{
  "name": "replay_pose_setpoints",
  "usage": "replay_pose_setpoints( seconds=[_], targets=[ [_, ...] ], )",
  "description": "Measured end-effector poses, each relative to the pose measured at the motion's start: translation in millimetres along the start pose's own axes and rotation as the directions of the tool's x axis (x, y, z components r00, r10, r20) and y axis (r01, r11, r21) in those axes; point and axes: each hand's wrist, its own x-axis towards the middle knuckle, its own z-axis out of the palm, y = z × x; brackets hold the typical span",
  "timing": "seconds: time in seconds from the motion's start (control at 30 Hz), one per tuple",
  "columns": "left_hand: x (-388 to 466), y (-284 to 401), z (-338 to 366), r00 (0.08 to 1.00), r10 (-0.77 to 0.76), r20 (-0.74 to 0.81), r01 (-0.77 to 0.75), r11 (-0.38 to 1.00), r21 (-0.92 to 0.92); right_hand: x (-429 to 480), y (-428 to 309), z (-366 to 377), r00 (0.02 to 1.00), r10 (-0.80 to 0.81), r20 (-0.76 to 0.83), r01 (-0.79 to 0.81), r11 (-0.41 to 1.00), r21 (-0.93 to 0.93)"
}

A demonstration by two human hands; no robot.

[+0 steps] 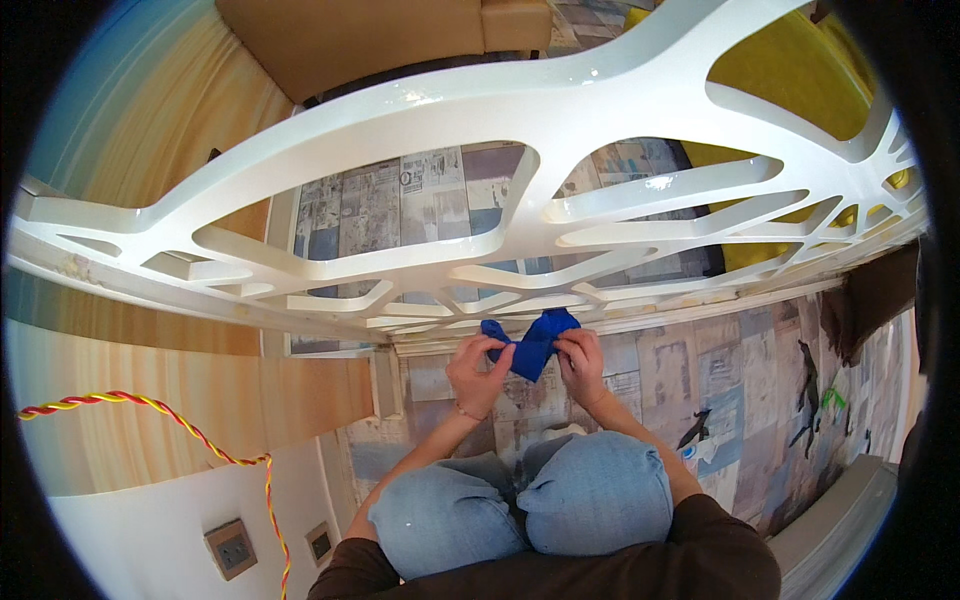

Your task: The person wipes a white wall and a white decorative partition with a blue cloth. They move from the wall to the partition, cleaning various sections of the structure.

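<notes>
A crumpled blue cloth (534,352) is stretched between my two hands, just in front of my knees. My left hand (478,369) pinches its left part between thumb and fingers. On the other side, my right hand (581,366) grips the cloth's right edge with bent fingers. The upper end of the cloth comes close to the foot of a white lattice partition (450,127); whether it touches cannot be told. Jeans (600,495) cover my raised knees, below the hands.
A twisted red and yellow wire (196,433) hangs at left, near a wall socket (231,549). Dark scraps (695,429) and a green strip (832,398) lie on the patterned floor (667,375) at right. Beyond the partition stands a tan sofa (375,37).
</notes>
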Motion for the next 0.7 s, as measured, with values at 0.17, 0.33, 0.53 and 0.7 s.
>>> replay_pose_setpoints(
  seconds=[0.17, 0.33, 0.53, 0.7],
  targets=[
    [-1, -16, 11, 0.836, -0.541, 0.092, 0.526, 0.742, -0.415, 43, -21, -21, 0.976, -0.161, -0.148, 0.132, 0.973, -0.189],
    [-15, -43, 22, 0.781, -0.622, 0.055, 0.521, 0.6, -0.607, 47, -25, 0, 1.0, 0.007, -0.015, -0.013, 0.908, -0.419],
    [-15, -78, -19, 0.589, -0.772, 0.24, 0.498, 0.113, -0.86, 63, -57, 53, 0.991, 0.016, 0.135, -0.006, 0.997, -0.072],
    [-21, -95, -15, 0.45, -0.704, 0.55, 0.545, -0.272, -0.793, 66, -47, 44, 0.989, -0.022, 0.145, 0.034, 0.996, -0.08]
  ],
)
